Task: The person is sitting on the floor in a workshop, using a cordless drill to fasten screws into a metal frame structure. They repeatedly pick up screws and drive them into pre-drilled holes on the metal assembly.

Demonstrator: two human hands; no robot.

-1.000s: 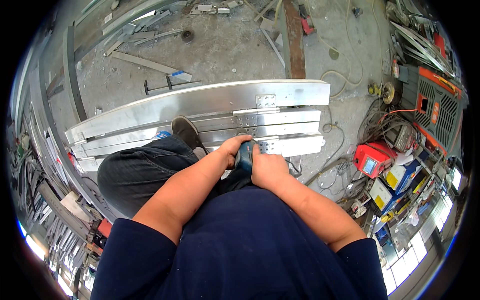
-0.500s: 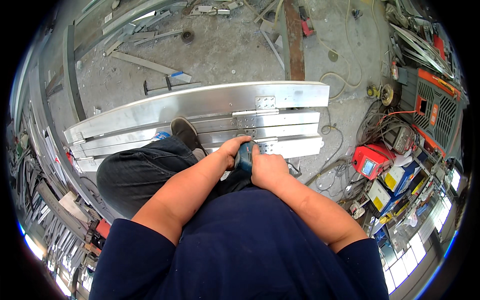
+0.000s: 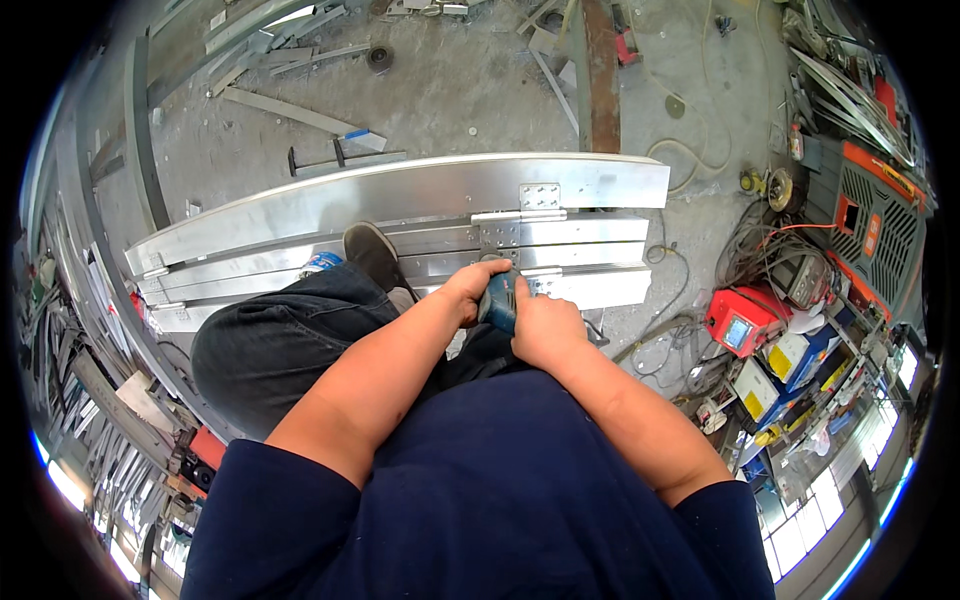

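Observation:
A teal and black power drill (image 3: 499, 306) is held in both my hands over the near side of some long silver metal profiles (image 3: 400, 194). My left hand (image 3: 470, 289) wraps round the left side of its body, thumb on top. On the right, my right hand (image 3: 549, 324) is closed round its rear and handle, the index finger lying along the side. Just beyond the tool, a hinge (image 3: 500, 234) with several screw holes spans two profiles. Another hinge plate (image 3: 540, 196) sits on the farthest profile. The drill's tip is hidden from above.
My shoe (image 3: 374, 255) rests on the profiles at left. A rusty beam (image 3: 600, 80) lies beyond them. At right are a red machine with a screen (image 3: 742, 321), tangled cables (image 3: 752, 250) and a grey-orange machine (image 3: 872, 225). Metal scraps (image 3: 300, 108) litter the far floor.
The hands and drill sit slightly farther right and up in the picture, while the profiles also shift a little with the view. Both hands keep their hold on the drill.

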